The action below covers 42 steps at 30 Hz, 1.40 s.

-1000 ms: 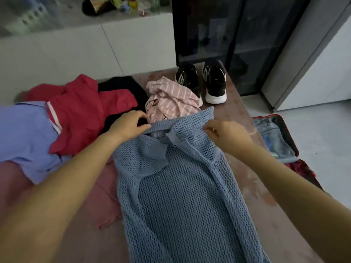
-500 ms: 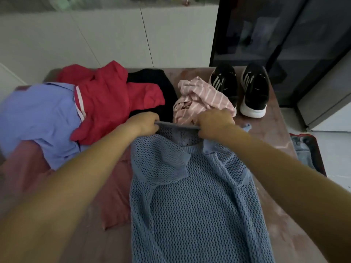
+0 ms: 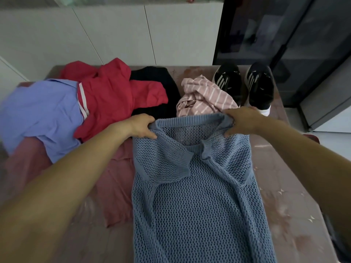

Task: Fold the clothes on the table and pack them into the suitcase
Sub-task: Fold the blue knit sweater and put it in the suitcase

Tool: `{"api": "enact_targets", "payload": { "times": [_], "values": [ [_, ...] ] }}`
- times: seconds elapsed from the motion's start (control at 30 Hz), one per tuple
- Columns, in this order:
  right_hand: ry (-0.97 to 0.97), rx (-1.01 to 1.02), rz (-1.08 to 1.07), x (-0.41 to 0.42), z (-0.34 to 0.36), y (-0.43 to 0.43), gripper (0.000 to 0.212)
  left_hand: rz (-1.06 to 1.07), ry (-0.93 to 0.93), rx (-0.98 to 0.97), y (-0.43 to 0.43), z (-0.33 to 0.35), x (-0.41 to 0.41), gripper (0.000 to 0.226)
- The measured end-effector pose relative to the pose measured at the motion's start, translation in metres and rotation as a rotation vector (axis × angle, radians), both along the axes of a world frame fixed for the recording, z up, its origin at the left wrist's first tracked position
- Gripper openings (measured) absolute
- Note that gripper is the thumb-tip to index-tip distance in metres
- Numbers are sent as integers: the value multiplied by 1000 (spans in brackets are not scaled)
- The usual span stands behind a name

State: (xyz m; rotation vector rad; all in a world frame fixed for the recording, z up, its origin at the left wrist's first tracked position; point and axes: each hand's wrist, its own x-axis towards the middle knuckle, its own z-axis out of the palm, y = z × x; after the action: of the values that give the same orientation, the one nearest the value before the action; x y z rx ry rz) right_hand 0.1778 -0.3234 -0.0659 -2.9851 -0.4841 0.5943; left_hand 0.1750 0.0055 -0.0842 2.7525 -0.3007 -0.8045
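Left hand [image 3: 141, 127] and right hand [image 3: 240, 120] each pinching a shoulder of the blue knit sweater [image 3: 197, 205], laid lengthwise mid-counter [image 3: 284, 205], sleeves folded in. Best to pull the top edge taut and level, then carry it straight toward the near edge, avoiding skew.

Illumination is dim, soft and even; shadows are faint and diffuse. Bright glints mark the right side of the mottled reddish-brown table [image 3: 288, 204]. The dark glass cabinet doors [image 3: 281, 35] at far right carry faint reflections. Wide-angle distortion slants the white cabinet panels [image 3: 117, 35] at far left. The bare left forearm [image 3: 49, 196] and the lilac-blue shirt [image 3: 38, 114] at left are blurred; the blue open-knit sweater [image 3: 199, 209] is sharp.
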Motion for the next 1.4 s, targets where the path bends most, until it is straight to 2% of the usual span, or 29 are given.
{"api": "enact_targets", "payload": {
  "times": [0.1, 0.2, 0.33, 0.5, 0.6, 0.67, 0.77, 0.83, 0.9, 0.93, 1.0, 1.03, 1.1, 1.17, 1.2, 1.27, 1.33, 1.4],
  "values": [
    [-86, 11, -12, 1, -1, -7, 55, 66, -138, -114, -1, 2, 0, 21],
    [-177, 67, -107, 1, -4, -18, 34, 106, -340, -166, -5, 10, 4, 24],
    [-306, 20, -92, -9, -1, -26, 31, 11, -421, -49, -16, 20, 1, 34],
    [-507, 268, -22, -57, 10, -39, 27, -62, -543, -127, -15, 45, -43, 29],
    [-535, 301, 87, -107, 4, -50, 30, -105, -600, -190, -12, 48, -99, 23],
    [-527, 298, 125, -141, -5, -58, 29, -147, -612, -219, -11, 40, -139, 30],
    [-549, 283, 184, -190, -20, -61, 26, -274, -594, -154, -7, 16, -193, 66],
    [-474, 245, 208, -218, -39, -62, 39, -359, -533, -99, -5, -5, -220, 79],
    [-332, 149, 234, -238, -63, -64, 58, -432, -417, 10, -7, -19, -237, 85],
    [-283, 104, 244, -245, -71, -66, 59, -450, -329, 71, -9, -20, -242, 90],
    [-260, 123, 241, -248, -71, -68, 51, -352, -114, 54, -10, -16, -242, 100],
    [-255, 191, 225, -246, -65, -67, 52, -283, -112, -45, -10, -13, -238, 98],
    [-271, 341, 192, -230, -52, -66, 56, -103, -287, -241, -12, -4, -223, 77],
    [-295, 405, 138, -204, -44, -67, 51, -1, -473, -281, -9, -4, -197, 39],
    [-310, 378, 83, -191, -42, -65, 46, 7, -502, -228, -11, -4, -183, 36],
    [-270, 193, -35, -168, -44, -60, 38, 4, -378, -91, -14, -9, -159, 56],
    [-115, 16, -77, -154, -46, -51, 52, 41, -131, -48, -19, -13, -144, 67],
    [6, -72, -80, -144, -49, -42, 65, 42, 1, -39, -23, -18, -137, 64]
  ]
}}
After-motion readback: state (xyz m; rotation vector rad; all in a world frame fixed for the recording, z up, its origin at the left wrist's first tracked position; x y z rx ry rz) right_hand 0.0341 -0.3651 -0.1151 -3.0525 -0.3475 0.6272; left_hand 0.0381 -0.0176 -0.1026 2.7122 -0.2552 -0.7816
